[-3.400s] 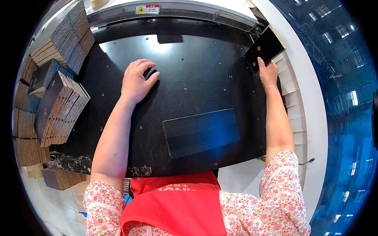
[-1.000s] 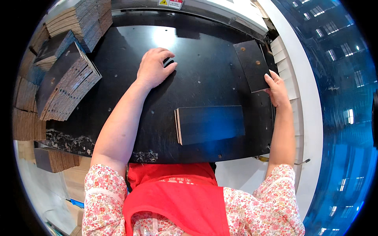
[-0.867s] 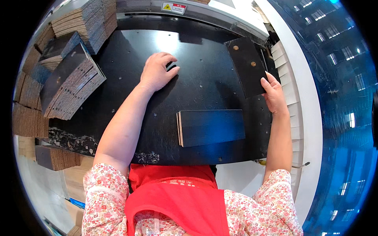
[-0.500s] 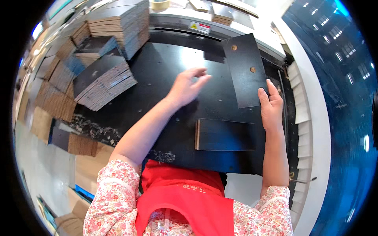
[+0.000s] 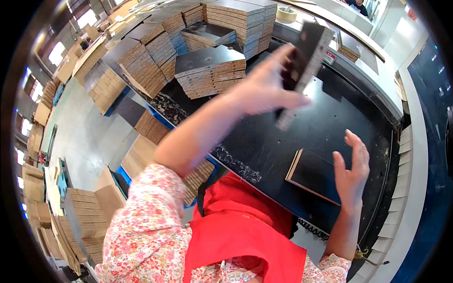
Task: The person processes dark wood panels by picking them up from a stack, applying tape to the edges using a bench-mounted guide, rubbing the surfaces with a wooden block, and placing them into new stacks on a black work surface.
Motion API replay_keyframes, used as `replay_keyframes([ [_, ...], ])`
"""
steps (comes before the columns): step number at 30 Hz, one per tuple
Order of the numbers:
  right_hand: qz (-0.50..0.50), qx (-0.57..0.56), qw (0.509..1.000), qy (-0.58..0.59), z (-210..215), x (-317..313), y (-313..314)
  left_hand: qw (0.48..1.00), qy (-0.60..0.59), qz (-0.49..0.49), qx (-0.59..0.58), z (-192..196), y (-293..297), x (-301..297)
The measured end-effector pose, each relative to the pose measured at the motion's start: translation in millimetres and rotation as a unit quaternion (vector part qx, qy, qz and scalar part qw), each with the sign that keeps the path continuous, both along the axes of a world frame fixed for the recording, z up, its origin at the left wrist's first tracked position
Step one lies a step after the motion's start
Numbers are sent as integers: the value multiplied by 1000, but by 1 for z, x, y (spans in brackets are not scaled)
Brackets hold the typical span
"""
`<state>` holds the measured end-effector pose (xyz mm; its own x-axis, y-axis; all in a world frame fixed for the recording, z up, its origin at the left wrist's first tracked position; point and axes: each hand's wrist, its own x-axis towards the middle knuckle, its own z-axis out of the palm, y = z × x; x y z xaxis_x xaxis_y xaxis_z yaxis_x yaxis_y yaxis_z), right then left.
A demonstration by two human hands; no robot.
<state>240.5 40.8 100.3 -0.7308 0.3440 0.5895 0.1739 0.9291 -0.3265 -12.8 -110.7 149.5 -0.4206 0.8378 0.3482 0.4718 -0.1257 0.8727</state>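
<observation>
My left hand (image 5: 266,89), smeared by motion, is raised over the black worktable (image 5: 264,141) and grips a dark rectangular board (image 5: 309,56). The board is tilted, with its raw chipboard edge showing on the right. Nothing is in my right hand (image 5: 353,172); its fingers are apart, just above the right end of the dark boards (image 5: 314,177) lying near the table's front edge. To the left of the raised board stands a short stack of dark-faced boards (image 5: 210,68) with small holes along their edges.
Taller board stacks (image 5: 240,23) fill the table's far left. Wood shavings (image 5: 236,162) lie along the near edge. A roll of tape (image 5: 286,14) and a small board pile (image 5: 348,47) sit on the white machine beam. A white pleated cover (image 5: 401,174) borders the right side.
The board has passed from my right hand to my left and now tilts further left. My right hand has let go and lowered. The view has swung left, showing more stacks and floor.
</observation>
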Motion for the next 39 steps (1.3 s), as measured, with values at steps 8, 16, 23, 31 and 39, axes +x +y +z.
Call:
replay_keyframes([
  [8, -122, -99, 981, 111, -74, 45, 63, 930, 244, 152, -230, 46, -97, -133],
  [16, -139, -208, 955, 160, -88, 61, 77, 884, 244, 122, -380, 22, -104, -187],
  [23, -189, -236, 938, 167, -85, 71, 82, 855, 205, 138, -455, 28, -88, -185],
  [31, -156, -247, 940, 173, -89, 72, 82, 845, 258, 124, -453, 24, -92, -197],
  [39, -151, -247, 942, 169, -95, 74, 87, 835, 340, 174, -396, 29, -84, -167],
])
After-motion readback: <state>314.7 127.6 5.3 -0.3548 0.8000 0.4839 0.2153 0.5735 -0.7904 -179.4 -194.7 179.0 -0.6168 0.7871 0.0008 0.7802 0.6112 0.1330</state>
